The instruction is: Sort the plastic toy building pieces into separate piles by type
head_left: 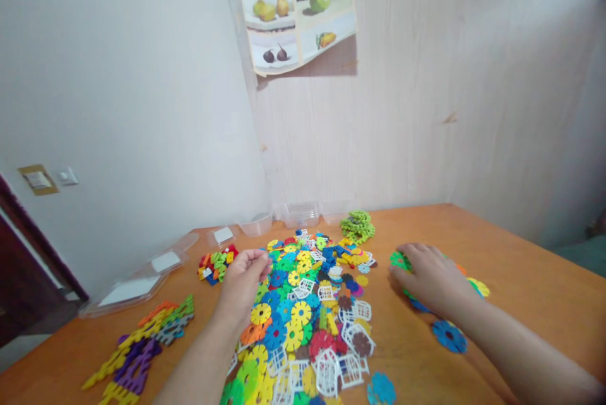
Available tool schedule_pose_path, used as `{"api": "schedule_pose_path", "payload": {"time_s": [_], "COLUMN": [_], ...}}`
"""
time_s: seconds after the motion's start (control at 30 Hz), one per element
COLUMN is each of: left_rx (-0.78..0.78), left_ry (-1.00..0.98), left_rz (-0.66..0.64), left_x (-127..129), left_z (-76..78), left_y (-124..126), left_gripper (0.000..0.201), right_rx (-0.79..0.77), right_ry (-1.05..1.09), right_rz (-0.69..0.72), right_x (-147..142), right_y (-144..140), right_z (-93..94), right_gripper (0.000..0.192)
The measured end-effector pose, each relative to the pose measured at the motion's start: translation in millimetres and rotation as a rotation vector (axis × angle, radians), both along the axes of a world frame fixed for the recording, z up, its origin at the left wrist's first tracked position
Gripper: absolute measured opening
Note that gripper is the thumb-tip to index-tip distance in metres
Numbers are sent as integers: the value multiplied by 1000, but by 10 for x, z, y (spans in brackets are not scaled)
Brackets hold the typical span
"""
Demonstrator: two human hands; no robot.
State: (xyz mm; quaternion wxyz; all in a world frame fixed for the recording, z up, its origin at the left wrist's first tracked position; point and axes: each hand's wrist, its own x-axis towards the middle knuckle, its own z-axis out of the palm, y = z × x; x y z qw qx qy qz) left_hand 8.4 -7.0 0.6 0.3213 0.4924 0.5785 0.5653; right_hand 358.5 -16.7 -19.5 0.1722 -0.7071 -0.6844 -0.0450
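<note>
A big heap of colourful plastic interlocking discs and white lattice pieces (pixel 310 304) lies in the middle of the orange table (pixel 521 253). My left hand (pixel 243 282) hovers over the heap's left edge, fingers curled; whether it holds a piece is hidden. My right hand (pixel 433 279) rests palm down on a small group of discs right of the heap, fingertips on a green disc (pixel 399 260). A blue disc (pixel 449 335) lies beside my right forearm, and a yellow-green one (pixel 479 286) peeks out behind the hand.
A stack of green discs (pixel 358 226) sits at the back of the table. Clear plastic containers (pixel 298 214) and lids (pixel 142 279) line the wall. A strip of joined pieces (pixel 142 348) lies front left, a small mixed cluster (pixel 215 264) behind it. A fruit poster (pixel 298 20) hangs on the wall.
</note>
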Motion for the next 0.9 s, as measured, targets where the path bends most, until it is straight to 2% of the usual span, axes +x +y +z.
{"api": "schedule_pose_path", "payload": {"time_s": [0.1,0.23,0.37,0.43,0.5,0.73,0.9], "left_rx": [-17,-15,57,82,79,89,61], "left_ry": [114,331,672,838,924,867,833], "left_rz": [67,5,-123,-144,-150,-130,-138], "left_x": [-178,-225,-171,-150,-140,-136,-140], "left_z": [-76,-277,-419,-429,-417,-435,-400], "left_y": [113,225,259,242,222,243,229], "left_gripper": [38,33,32,33,29,21,14], "right_rx": [-83,-84,-29,-16,-3,36,79], "right_ry": [-2,19,23,17,12,17,59], "right_rz": [-99,-152,-105,-63,-26,64,181], "right_x": [174,261,202,140,75,-81,-194], "right_y": [80,108,104,89,69,27,-38], "right_z": [-69,-147,-188,-197,-204,-245,-214], "right_gripper": [42,51,61,60,59,55,46]}}
